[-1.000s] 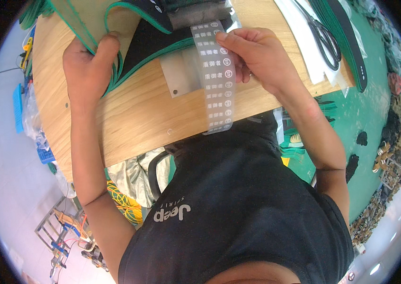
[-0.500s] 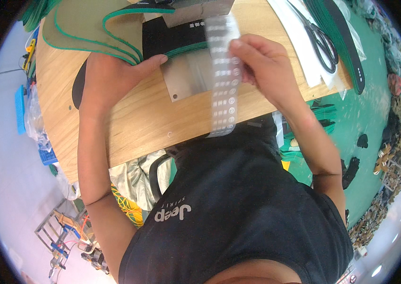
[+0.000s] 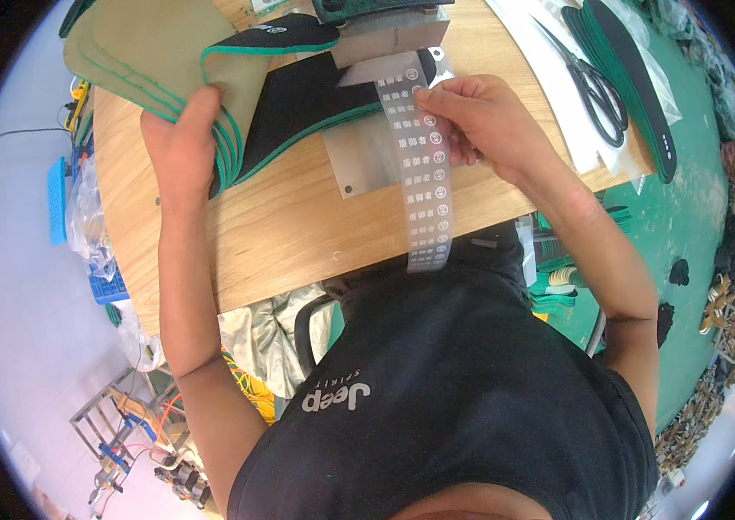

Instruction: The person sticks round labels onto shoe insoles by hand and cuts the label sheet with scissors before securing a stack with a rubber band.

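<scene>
Right hand (image 3: 487, 126): thumb and forefinger together, pinched on the right edge of the printed strip (image 3: 424, 178), fairly high along its length. Remaining fingers curled, to the right of the strip. From the pinch, a short run of strip goes up over the black insole (image 3: 298, 100) toward the metal block (image 3: 395, 36); the longer run goes down past the table edge, its lower end against the dark clothing. Strip overlaps the right part of the metal plate (image 3: 348, 160) in this view; contact between them cannot be told. Left hand (image 3: 178, 143): clamped on the beige insoles (image 3: 155, 48), thumb over their face near the green edges, fingers mostly hidden underneath. Insoles fan up and away from this grip. Black insole lies between the two hands, dark face up, its far part near the block; whether the left hand also holds it cannot be told. Plate rests on the wooden table (image 3: 289, 260). Right of the right hand, well apart from the strip: scissors (image 3: 594, 95) on white sheets (image 3: 549, 74), beside a black stack (image 3: 627, 78) with green edges.
</scene>
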Demonstrator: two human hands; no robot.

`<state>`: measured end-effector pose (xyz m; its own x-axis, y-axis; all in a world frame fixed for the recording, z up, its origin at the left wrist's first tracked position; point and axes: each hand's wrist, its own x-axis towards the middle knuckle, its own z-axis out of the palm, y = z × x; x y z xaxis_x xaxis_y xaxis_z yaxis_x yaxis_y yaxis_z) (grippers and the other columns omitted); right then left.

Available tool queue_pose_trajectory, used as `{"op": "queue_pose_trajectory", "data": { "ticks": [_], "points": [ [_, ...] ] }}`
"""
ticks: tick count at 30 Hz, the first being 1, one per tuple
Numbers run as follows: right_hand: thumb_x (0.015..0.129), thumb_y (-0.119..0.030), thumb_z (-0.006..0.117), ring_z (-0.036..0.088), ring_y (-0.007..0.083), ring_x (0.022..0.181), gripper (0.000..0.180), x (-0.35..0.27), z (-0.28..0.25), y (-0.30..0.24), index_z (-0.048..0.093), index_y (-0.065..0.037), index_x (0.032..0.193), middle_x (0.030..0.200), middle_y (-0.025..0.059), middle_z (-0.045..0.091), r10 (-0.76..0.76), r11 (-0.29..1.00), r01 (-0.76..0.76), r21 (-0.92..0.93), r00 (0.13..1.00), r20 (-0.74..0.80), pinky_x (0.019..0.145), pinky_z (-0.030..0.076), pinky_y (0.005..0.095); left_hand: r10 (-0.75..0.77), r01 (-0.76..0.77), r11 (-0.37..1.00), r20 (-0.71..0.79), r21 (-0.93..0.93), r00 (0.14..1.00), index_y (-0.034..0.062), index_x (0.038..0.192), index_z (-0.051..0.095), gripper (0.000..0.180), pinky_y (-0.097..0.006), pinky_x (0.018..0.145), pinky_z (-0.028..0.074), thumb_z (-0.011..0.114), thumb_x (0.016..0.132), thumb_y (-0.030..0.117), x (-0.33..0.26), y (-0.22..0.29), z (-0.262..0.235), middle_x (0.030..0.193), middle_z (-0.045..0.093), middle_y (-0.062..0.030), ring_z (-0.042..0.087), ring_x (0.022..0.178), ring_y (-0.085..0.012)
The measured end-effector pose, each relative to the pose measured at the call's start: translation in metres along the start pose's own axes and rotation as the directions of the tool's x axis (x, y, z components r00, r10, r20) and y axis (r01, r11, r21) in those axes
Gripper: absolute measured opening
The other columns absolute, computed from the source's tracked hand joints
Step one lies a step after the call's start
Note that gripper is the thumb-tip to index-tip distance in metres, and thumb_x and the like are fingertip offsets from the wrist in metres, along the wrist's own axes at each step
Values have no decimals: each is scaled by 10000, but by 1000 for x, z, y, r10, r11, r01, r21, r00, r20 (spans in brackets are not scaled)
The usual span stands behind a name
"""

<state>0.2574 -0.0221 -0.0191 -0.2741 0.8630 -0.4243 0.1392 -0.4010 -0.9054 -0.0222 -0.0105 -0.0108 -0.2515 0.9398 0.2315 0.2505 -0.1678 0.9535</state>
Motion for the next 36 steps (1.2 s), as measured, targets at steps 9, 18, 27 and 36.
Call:
{"op": "queue_pose_trajectory", "data": {
  "ticks": [9, 18, 27, 36],
  "points": [
    [899, -238, 552, 524, 103, 452, 266, -5, -6, 5, 597, -28, 743, 600, 50, 600, 19, 992, -9, 127, 997, -73, 389, 357, 222, 20, -21, 997, 15, 76, 1000, -33, 870, 615, 182, -258, 672, 443, 619, 746, 101, 0, -2, -1, 794, 620, -46, 557, 730, -120],
    [876, -240, 595, 533, 98, 429, 261, 1, 1, 1, 630, -16, 745, 584, 48, 604, 13, 1000, -13, 15, 1000, -7, 366, 359, 218, 50, -55, 993, 50, 106, 997, -25, 863, 620, 199, -264, 682, 441, 633, 745, 134, -3, 1, 2, 788, 619, -47, 554, 731, -123],
    [870, -252, 611, 527, 85, 431, 267, 1, 2, 4, 635, -23, 734, 581, 31, 599, 5, 1000, -5, 0, 1000, 2, 366, 358, 212, 82, -92, 984, 74, 154, 994, -23, 856, 623, 198, -260, 677, 438, 643, 742, 138, -3, 1, 2, 772, 619, -42, 550, 721, -119],
    [878, -255, 601, 525, 84, 435, 271, 0, 3, 4, 636, -29, 733, 583, 31, 601, -25, 1000, 25, -16, 1000, -10, 373, 363, 215, 90, -104, 976, 82, 193, 993, -14, 791, 623, 174, -255, 651, 433, 643, 749, 153, -6, 3, 4, 725, 611, -19, 532, 681, -105]
  ]
}}
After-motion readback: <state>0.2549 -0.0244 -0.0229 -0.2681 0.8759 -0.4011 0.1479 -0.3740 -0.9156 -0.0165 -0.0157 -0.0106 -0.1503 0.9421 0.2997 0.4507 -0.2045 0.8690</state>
